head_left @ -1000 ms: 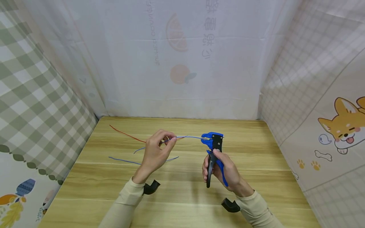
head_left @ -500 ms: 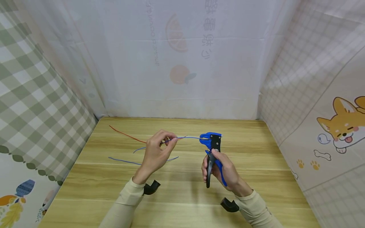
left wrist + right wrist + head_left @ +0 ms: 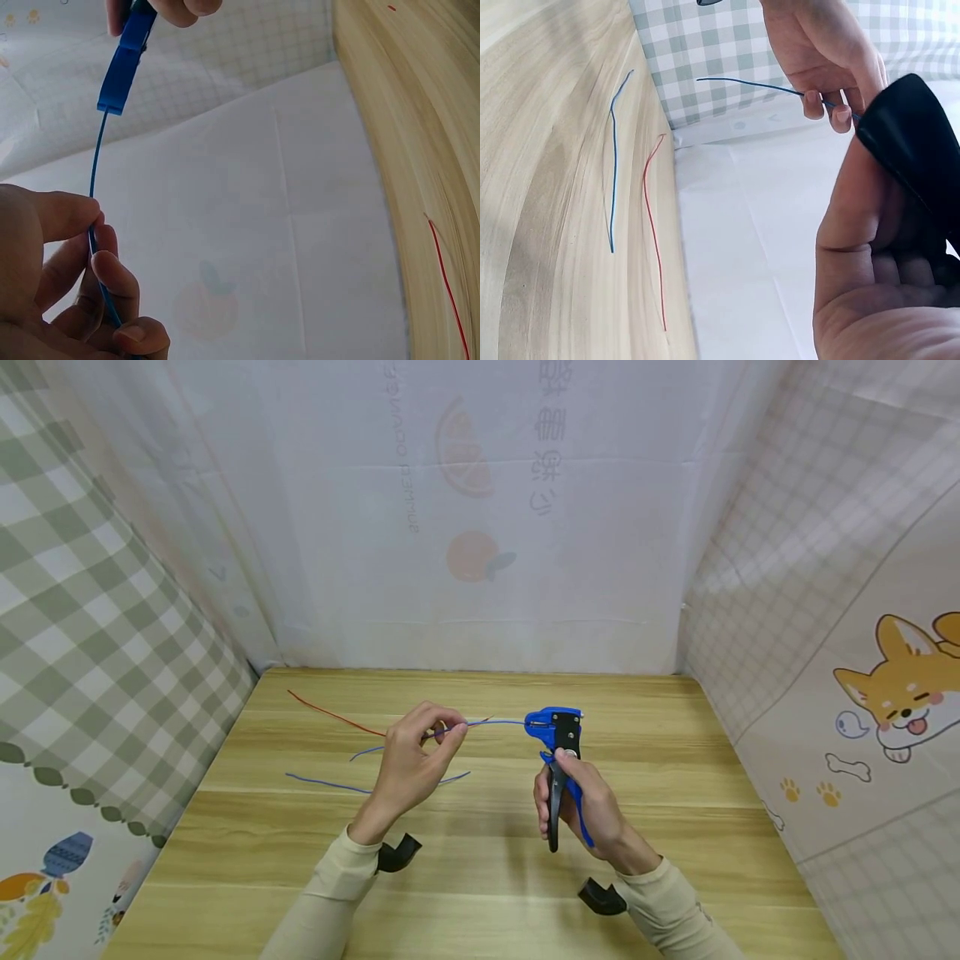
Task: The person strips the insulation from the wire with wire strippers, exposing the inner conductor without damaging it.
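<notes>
My left hand (image 3: 416,764) pinches a blue wire (image 3: 498,722) between thumb and fingers. The wire's right end sits in the mouth of a blue-and-black wire stripper (image 3: 562,724), whose jaws look closed around it. My right hand (image 3: 598,806) grips the stripper's handles, thumb near the pivot. In the left wrist view the wire (image 3: 95,161) runs straight from the fingertips up to the stripper's blue head (image 3: 122,75); the stripped end, if any, is hidden inside. The right wrist view shows a black handle (image 3: 915,142) in the palm and the wire's loose tail (image 3: 742,81).
On the wooden table (image 3: 480,877) lie a red wire (image 3: 337,715) and a second blue wire (image 3: 326,782), both partly behind my left hand. Black angled pieces (image 3: 399,853) sit at both wrists. Printed cloth walls (image 3: 480,635) enclose the back and sides.
The stripper's jaws have closed on the wire, and its handles have come closer together. The tool has shifted slightly left. My left hand stays nearly still.
</notes>
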Tool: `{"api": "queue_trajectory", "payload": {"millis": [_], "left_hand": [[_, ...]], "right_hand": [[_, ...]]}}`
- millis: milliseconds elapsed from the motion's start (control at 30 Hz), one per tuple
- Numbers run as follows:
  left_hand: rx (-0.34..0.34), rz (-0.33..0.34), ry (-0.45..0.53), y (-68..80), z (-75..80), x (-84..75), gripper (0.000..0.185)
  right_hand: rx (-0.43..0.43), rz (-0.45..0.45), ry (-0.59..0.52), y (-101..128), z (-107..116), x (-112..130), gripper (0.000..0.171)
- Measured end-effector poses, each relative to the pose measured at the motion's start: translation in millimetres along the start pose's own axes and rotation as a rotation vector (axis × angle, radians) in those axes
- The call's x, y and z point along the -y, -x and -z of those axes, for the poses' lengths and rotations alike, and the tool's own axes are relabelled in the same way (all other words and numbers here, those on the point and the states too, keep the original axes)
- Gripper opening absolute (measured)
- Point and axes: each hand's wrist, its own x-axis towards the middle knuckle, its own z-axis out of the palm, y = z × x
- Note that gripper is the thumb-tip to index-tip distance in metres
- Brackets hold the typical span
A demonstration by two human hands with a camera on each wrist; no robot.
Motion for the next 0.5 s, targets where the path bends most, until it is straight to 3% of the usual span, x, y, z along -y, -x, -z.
{"api": "queue_trajectory", "payload": {"millis": [500], "left_hand": [[0.014,0.014,0.003,1.2,-0.9,0.5,0.007]], "right_hand": [[-0.019,0.056,0.008,-2.0,1.7,-9.3,0.055]]}}
